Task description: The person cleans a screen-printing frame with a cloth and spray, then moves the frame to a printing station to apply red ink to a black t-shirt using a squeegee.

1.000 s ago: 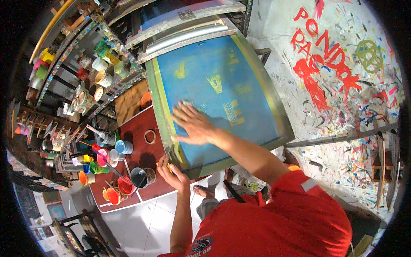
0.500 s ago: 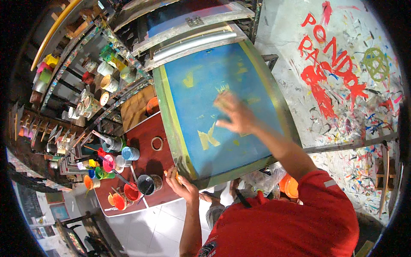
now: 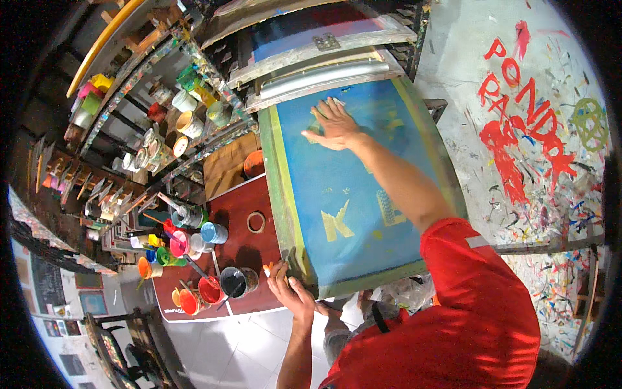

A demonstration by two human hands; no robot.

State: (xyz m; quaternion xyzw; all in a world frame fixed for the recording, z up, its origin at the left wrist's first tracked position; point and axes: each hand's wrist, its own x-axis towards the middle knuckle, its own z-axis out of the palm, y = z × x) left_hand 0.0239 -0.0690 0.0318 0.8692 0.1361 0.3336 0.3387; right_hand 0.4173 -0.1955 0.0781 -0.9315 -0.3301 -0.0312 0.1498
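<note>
A large printing screen (image 3: 350, 194) with a blue mesh and a greenish frame is seen lying flat in the middle of the view, its near corner towards the person. The right hand (image 3: 334, 123) is laid flat on the far part of the blue mesh, palm down and fingers spread, nothing being held in it; the arm in a red sleeve (image 3: 479, 292) is stretched across the screen. The left hand (image 3: 291, 292) is placed at the near left corner of the frame, its fingers bent against the frame edge; whether the edge is actually gripped cannot be told. Pale yellow shapes (image 3: 337, 223) are shown in the mesh near the front.

Just to the left of the screen a dark red bench (image 3: 240, 253) is seen. On it a ring of tape (image 3: 256, 222) lies close to the frame, and open paint pots are grouped further left: a black one (image 3: 232, 281), a red one (image 3: 210, 290), an orange one (image 3: 188, 301), a pink one (image 3: 179, 243) and a light blue one (image 3: 212, 232). Shelves (image 3: 162, 123) crowded with more cans and jars are seen beyond the bench. On the right a paint-splattered white wall (image 3: 518, 129) with red daubing is seen
</note>
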